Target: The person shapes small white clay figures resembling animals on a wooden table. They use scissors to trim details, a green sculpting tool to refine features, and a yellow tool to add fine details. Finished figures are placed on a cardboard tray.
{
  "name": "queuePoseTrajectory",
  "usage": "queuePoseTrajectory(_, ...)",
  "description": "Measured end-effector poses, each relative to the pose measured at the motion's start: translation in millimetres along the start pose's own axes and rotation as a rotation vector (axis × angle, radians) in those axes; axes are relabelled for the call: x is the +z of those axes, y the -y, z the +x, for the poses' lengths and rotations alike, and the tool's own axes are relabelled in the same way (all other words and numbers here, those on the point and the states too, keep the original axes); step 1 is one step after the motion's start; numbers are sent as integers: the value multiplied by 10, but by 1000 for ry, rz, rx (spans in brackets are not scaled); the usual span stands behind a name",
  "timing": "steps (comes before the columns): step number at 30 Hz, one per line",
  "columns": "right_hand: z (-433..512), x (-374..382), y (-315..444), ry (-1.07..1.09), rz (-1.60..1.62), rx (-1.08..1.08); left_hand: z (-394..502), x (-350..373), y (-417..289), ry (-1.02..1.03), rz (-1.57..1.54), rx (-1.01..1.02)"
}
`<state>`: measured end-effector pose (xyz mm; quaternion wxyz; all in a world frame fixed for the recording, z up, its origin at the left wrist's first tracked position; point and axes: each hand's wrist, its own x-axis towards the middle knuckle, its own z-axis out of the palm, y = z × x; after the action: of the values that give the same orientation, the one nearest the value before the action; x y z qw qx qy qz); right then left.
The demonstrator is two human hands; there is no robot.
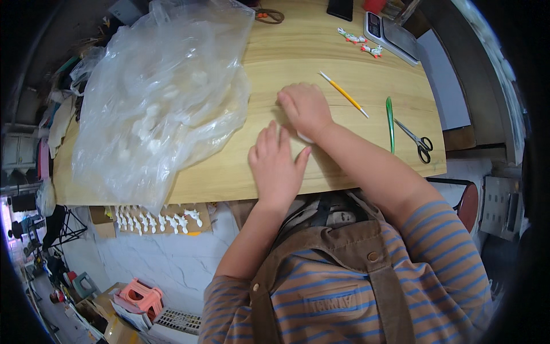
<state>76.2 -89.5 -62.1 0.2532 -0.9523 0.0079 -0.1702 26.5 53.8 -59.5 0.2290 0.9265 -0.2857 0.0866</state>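
My left hand (277, 167) rests palm down near the table's front edge, fingers extended and thumb spread, with nothing visible in it. Just beyond it, my right hand (307, 107) lies on the wooden table (215, 180) with its fingers curled under. A small white piece (305, 137), perhaps clay, peeks out beneath the heel of my right hand; the palm hides the rest. To the left spreads a clear plastic sheet or bag (206, 103) with soft white lumps (150, 124) showing through it. A yellow double-ended modelling tool (343, 94) lies beyond my right hand.
Right of my forearm are a green tool (390, 124) and black-handled scissors (419, 142). Small painted figures (371, 50) lie beside a digital scale (393, 36), near a black phone (340, 9). Below the table edge, white figures (159, 221) line a cardboard sheet (202, 228).
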Motion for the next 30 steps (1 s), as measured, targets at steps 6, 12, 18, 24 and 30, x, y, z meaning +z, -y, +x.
queuePoseTrajectory(6,-10,-41,-119,-4,731,257,186,206,-57,-53,-401,9)
queuePoseTrajectory(12,-369,-118,-124,133,354,93,227,142,-50,366,-435,-22)
queuePoseTrajectory(18,-205,24,-72,-31,-146,7,71,27,75,85,-311,-8)
queuePoseTrajectory(24,174,136,-282,-159,-140,37,181,162,7,121,-109,-15)
queuePoseTrajectory(30,59,49,-362,-23,565,367,450,304,-50,105,-1369,-304)
